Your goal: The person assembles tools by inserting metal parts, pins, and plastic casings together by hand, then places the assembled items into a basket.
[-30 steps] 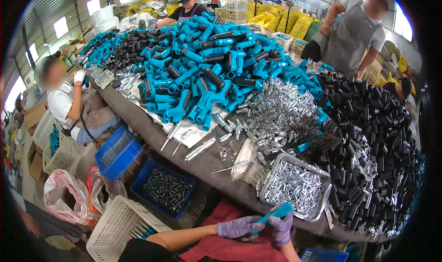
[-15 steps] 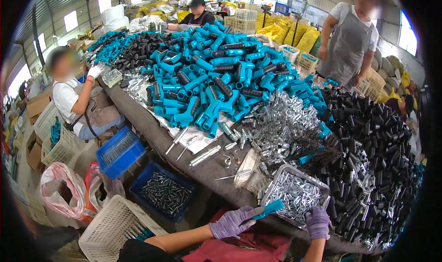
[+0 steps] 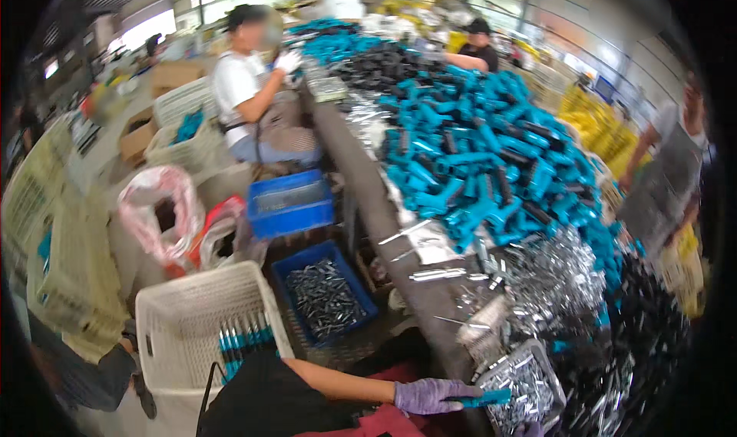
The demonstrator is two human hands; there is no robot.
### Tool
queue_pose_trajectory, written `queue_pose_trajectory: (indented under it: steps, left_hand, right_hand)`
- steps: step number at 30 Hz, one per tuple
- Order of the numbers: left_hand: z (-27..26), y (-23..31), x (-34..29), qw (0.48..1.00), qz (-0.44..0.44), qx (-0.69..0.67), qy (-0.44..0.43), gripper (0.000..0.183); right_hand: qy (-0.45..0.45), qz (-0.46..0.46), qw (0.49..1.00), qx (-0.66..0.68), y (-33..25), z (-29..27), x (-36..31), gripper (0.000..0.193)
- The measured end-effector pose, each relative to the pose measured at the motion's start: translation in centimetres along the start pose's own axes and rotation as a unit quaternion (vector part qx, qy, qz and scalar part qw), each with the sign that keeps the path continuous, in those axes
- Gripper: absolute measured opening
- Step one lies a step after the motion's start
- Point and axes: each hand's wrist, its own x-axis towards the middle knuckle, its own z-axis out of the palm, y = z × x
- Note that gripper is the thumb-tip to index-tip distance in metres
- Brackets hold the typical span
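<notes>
My left hand (image 3: 430, 396), in a purple glove, is shut on a short teal tube (image 3: 485, 397) and holds it flat beside a small metal tray (image 3: 554, 391) of silver pieces at the table's near edge. Of my right hand only a sliver of purple glove (image 3: 528, 430) shows at the lower edge, below the tray, and its grip is hidden. A white basket (image 3: 176, 322) stands on the floor to my left, with several teal-handled pieces (image 3: 242, 337) lying in it.
The long table carries a pile of teal tubes (image 3: 491, 153), a heap of silver metal parts (image 3: 560, 283) and black tubes (image 3: 649, 345). Two blue bins (image 3: 326, 299) (image 3: 292, 203) stand by the table. One person (image 3: 246, 84) sits at left; others stand far off and at right.
The view has swung left and down, toward the floor baskets. My left hand still holds the teal tube near the tray. My right hand has dropped from the tray to the lower edge.
</notes>
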Motion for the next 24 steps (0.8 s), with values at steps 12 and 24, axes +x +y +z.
queue_pose_trajectory:
  steps: [12, 24]
  left_hand:
    - [1.6, -1.5, -0.7, 0.999, 0.008, -0.046, 0.028, 0.050]
    - [-2.8, 2.9, 0.4, 0.660, -0.426, -0.615, 0.065, 0.032]
  right_hand:
    - [-0.119, -0.231, 0.295, -0.919, 4.2, 3.7, -0.4, 0.032]
    - [-0.443, -0.247, -0.550, -0.663, -3.9, -22.8, 7.4, 0.019]
